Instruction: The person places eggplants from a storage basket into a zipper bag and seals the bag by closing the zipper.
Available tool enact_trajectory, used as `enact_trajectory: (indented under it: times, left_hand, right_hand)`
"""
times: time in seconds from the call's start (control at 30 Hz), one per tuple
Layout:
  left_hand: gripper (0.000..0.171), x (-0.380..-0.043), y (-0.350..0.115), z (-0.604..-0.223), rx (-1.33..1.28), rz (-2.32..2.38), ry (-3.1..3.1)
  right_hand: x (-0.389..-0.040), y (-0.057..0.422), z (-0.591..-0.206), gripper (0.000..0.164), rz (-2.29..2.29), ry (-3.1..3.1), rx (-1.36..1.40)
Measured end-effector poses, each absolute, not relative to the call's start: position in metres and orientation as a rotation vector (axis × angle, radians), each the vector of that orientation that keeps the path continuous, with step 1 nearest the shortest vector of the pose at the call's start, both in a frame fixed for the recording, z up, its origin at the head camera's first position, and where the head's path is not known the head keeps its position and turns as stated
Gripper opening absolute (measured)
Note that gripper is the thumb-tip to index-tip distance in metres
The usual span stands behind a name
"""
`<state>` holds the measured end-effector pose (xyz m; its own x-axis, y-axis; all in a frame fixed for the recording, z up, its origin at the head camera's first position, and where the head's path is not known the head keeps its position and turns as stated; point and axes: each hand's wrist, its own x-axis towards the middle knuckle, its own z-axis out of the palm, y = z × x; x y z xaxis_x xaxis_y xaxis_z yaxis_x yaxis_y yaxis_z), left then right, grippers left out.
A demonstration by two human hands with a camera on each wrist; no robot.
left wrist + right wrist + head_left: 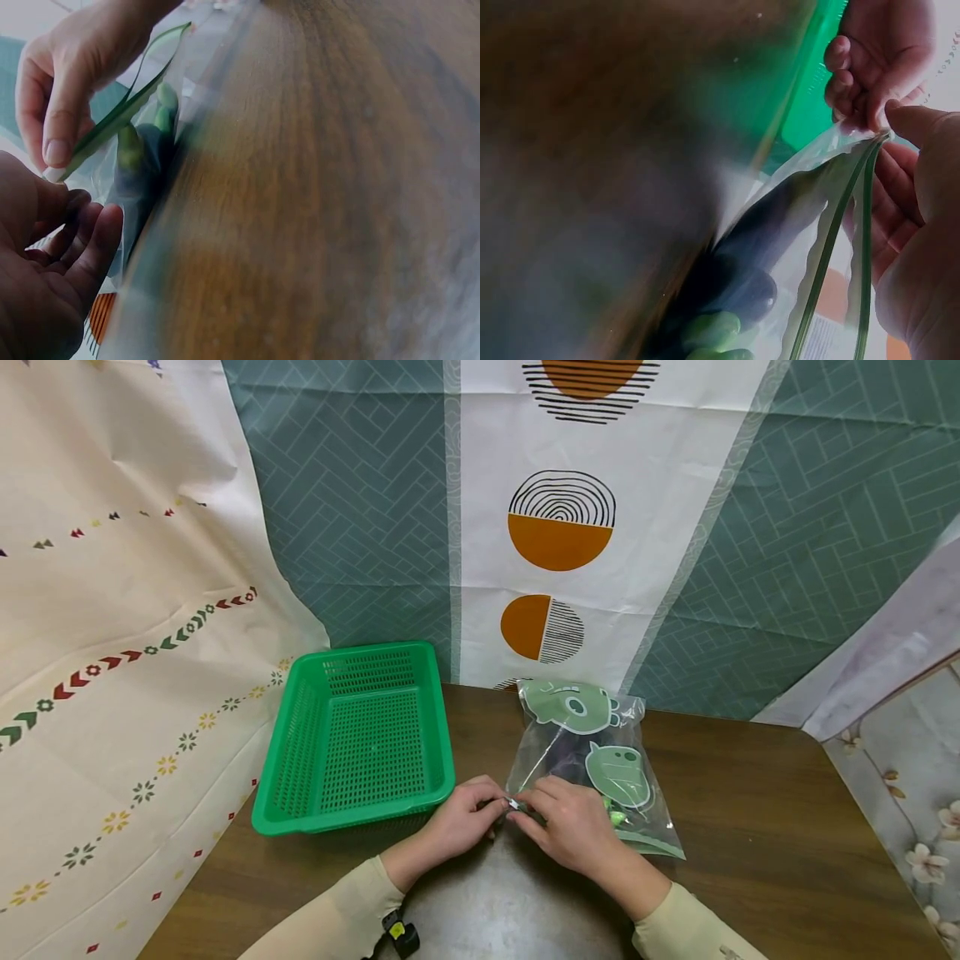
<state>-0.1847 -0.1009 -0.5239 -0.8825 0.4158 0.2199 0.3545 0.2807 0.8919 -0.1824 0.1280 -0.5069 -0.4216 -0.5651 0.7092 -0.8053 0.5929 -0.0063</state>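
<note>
A clear zip bag [558, 760] with green cartoon prints lies on the table, its mouth edged by green zip strips [829, 251]. Inside are dark, glossy pieces [754, 289] with green ends, resembling eggplants, partly hidden by the prints. My left hand [468, 814] pinches the bag's corner between thumb and fingers. Close beside it, my right hand [570, 822] pinches the zip edge near the same corner. A small whitish piece [513, 803] shows between both hands; whether it is a slider I cannot tell. In the right wrist view the zip strips stand apart below the fingers.
A green plastic basket [375, 747] with slotted walls stands left of the bag, close to my left hand. The brown wooden table [772, 827] ends at a patterned cloth backdrop [360, 510]. A flowered cloth [150, 735] hangs along the left side.
</note>
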Motion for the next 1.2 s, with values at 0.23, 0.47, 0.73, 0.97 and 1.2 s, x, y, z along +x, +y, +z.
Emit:
enact_trajectory:
  times: [0.23, 0.47, 0.73, 0.97, 1.2]
  left_hand:
    - [0.020, -0.1851, -0.1015, -0.5268, 0.731, 1.733, 2.427]
    - [0.016, -0.1849, -0.1014, -0.5307, 0.723, 1.784, 2.390]
    - [0.015, -0.1853, -0.1004, -0.5309, 0.692, 1.776, 2.389]
    - [0.014, -0.1851, -0.0991, -0.5315, 0.669, 1.828, 2.339]
    - [0.015, -0.1856, -0.0993, -0.5323, 0.662, 1.830, 2.331]
  right_hand:
    - [-0.1833, 0.1247, -0.5081, 0.016, 0.443, -2.151, 1.076]
    - [-0.1840, 0.1243, -0.5102, 0.015, 0.446, -2.152, 1.061]
    - [-0.1846, 0.1248, -0.5097, 0.014, 0.454, -2.168, 1.045]
    - [-0.1841, 0.1260, -0.5104, 0.013, 0.445, -2.172, 1.034]
    - [-0.1825, 0.1279, -0.5119, 0.014, 0.438, -2.183, 1.023]
